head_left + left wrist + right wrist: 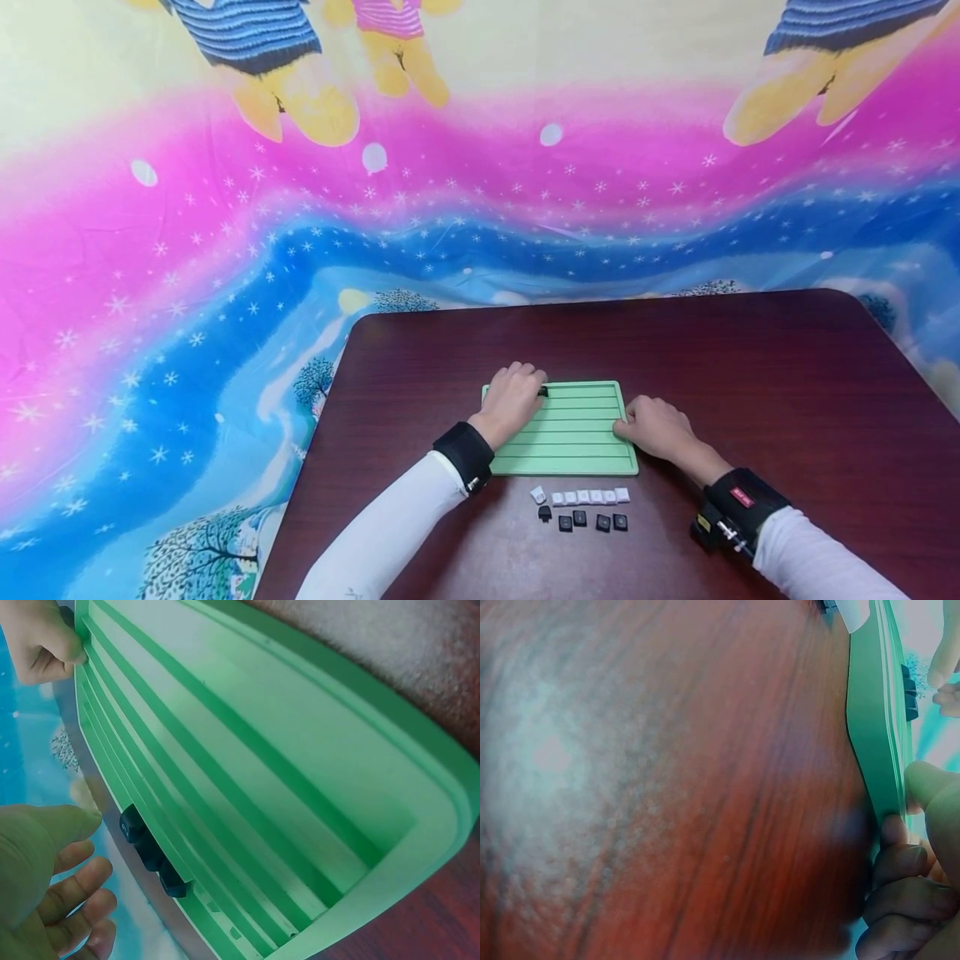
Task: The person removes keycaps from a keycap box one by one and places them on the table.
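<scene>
A light green ridged tray (577, 429) lies on the table with long parallel grooves. Over its far left part hovers my left hand (514, 398), its fingers loosely bent and nothing between them. Close by that hand, a short row of black keycaps (152, 851) sits in the groove at the tray's far edge, apart from the fingertips in the left wrist view. My right hand (660, 427) grips the tray's right edge, thumb on the rim and the other fingers curled against the side, as the right wrist view (911, 877) shows.
In front of the tray, several white keycaps (583, 497) lie in a row, with one tilted white keycap (537, 495) at its left end. Several black keycaps (580, 518) lie nearer. The dark wooden table (750, 375) meets a patterned cloth (480, 183) behind.
</scene>
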The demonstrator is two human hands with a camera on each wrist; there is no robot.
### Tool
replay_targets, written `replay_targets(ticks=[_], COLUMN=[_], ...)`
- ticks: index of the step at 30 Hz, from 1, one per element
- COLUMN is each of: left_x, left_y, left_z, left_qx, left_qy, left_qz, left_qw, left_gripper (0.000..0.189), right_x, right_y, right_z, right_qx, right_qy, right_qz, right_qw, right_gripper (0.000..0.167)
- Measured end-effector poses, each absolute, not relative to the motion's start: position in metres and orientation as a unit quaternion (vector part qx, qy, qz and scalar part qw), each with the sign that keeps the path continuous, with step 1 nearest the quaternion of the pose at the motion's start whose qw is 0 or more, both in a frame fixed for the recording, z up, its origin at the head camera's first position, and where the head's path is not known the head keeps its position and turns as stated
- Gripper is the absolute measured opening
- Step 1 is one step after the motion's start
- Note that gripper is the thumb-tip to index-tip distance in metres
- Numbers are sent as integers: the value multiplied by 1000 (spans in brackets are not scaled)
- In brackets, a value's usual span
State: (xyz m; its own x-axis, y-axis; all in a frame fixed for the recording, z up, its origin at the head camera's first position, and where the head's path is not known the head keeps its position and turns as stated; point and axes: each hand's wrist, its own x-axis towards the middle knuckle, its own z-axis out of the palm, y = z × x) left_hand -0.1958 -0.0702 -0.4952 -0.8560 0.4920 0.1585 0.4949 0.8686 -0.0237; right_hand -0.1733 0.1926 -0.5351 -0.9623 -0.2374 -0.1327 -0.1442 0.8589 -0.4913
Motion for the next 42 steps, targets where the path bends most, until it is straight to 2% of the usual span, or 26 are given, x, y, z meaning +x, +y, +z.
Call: replay_targets(ticks=[14,42], left_x=[-203,-212], left_y=[-65,-57], left_z=[-494,-507], left_qx=[-239,-254], left_qy=[-970,-965], left_qz=[-1,41], left_qw=[39,44], left_gripper=[20,12], right_x=[-175,-174], right_y=[194,193], right_z=[-537,-536], right_qx=[-96,-98], right_qy=[959,960], right_qz=[-246,-245], right_qw=[101,96], right_gripper=[46,45])
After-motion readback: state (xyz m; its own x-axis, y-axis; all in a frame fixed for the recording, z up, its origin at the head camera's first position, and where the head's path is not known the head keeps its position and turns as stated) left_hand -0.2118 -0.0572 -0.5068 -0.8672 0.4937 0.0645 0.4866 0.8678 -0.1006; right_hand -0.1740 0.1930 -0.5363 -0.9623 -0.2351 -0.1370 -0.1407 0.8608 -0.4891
